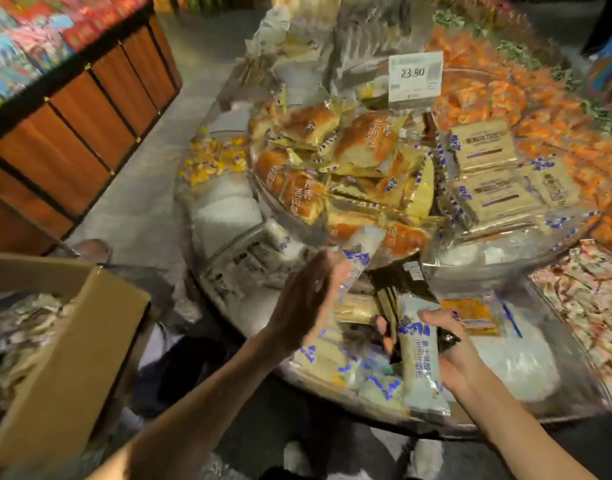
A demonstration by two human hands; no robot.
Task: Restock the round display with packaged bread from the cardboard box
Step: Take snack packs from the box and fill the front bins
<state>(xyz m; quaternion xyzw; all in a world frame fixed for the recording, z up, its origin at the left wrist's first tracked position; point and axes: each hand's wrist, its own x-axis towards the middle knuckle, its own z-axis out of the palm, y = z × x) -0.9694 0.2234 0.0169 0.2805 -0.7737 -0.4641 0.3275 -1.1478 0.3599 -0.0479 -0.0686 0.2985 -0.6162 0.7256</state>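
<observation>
The cardboard box (72, 344) stands open at the lower left, with pale wrapped bread (20, 327) inside. The round display (505, 419) fills the right, its clear tiers heaped with packs. My left hand (306, 303) is raised over the near lower tier and holds a white-and-blue bread package (358, 261) against its fingers; the thumb is hidden and the hand is blurred. My right hand (451, 344) grips another white-and-blue bread package (419, 358) by its side, thumb on top, over loose packs in the same tier.
Golden bread packs (335, 161) pile on the upper tier beside beige flat packs (488, 168) and orange packs (540, 109). A price tag reading 23.90 (415, 79) stands above them. A wood-panelled stand (72, 133) lines the aisle at left.
</observation>
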